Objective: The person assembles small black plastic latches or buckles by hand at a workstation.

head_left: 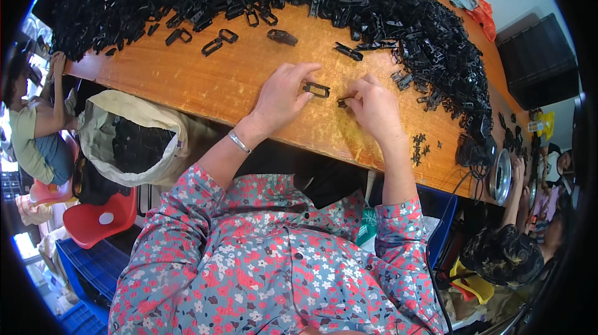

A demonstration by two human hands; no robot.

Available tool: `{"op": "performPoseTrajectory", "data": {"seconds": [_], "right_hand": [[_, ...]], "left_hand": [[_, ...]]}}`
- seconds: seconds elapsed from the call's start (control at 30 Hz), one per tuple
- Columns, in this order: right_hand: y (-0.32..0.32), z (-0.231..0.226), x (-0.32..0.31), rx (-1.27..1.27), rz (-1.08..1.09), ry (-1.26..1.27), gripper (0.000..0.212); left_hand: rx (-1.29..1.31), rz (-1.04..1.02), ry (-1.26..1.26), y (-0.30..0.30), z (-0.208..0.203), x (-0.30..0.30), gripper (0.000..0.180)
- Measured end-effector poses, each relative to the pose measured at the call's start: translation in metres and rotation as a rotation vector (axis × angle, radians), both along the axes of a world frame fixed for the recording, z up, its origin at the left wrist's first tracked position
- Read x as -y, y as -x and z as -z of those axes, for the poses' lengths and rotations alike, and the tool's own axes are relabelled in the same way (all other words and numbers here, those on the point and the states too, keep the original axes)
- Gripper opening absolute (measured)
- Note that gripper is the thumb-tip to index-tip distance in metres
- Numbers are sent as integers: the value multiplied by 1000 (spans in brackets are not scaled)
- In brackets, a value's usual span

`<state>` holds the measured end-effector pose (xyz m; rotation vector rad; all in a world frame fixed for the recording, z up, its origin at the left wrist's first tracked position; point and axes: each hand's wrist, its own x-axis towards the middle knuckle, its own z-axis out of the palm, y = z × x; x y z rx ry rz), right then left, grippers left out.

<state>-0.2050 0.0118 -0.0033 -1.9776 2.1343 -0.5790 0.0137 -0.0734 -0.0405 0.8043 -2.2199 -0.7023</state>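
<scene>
My left hand [280,95] is at the middle of the wooden table, its fingers curled and the thumb against one end of a black rectangular plastic frame [317,90]. Just right of it, my right hand [372,106] pinches a small dark plastic piece [342,103] between thumb and fingers; most of that piece is hidden. Beyond my hands lie a dark clip-like part [282,37], another long black part [348,51] and a loose black frame [212,47].
A large heap of black plastic parts [430,36] curves along the table's far side. Small dark pieces [418,148] lie right of my right forearm, near a coiled black cable [471,151]. An open white sack [99,142] stands at the left edge. Other people sit on both sides.
</scene>
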Motion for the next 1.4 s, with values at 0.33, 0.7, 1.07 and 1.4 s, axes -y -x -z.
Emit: {"op": "performPoseTrajectory", "data": {"seconds": [0.33,0.7,1.07,1.4], "right_hand": [[10,10,-1,139,-44,-36,10],[-37,23,23,98,-123,271,11],[-35,31,35,-44,-143,205,17],[-36,35,-11,237,-80,382,20]], "left_hand": [[5,14,-2,1,0,2,62],[-6,21,9,2,3,2,65],[-21,40,-7,2,-2,2,66],[-44,63,-331,13,-1,-10,22]]}}
